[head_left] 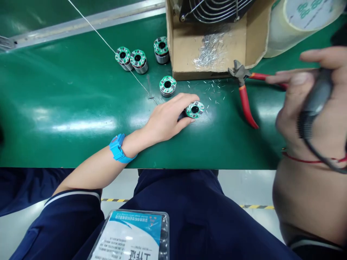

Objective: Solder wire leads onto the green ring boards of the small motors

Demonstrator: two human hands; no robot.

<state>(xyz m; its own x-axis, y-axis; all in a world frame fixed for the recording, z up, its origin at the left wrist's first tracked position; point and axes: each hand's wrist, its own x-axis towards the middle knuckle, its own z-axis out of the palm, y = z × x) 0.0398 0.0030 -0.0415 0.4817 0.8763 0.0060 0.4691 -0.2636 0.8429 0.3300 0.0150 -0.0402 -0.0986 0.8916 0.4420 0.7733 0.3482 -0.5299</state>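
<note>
My left hand [168, 117] rests on the green table and grips a small round motor part with a green circuit board [194, 109], tilted on its side. My right hand [311, 104] is raised close to the camera at the right, closed round a dark pen-shaped tool with a black cable [316, 101]. Red-handled cutters [245, 95] lie on the table between the two hands. Another round part [167, 86] stands just beyond my left hand.
Three more round parts [138, 59] stand farther back on the green table [67, 108]. An open cardboard box [211, 50] holds cut metal pins, with a wire fan guard above. A tape roll [298, 21] lies at the back right. A thin wire [108, 43] crosses the table.
</note>
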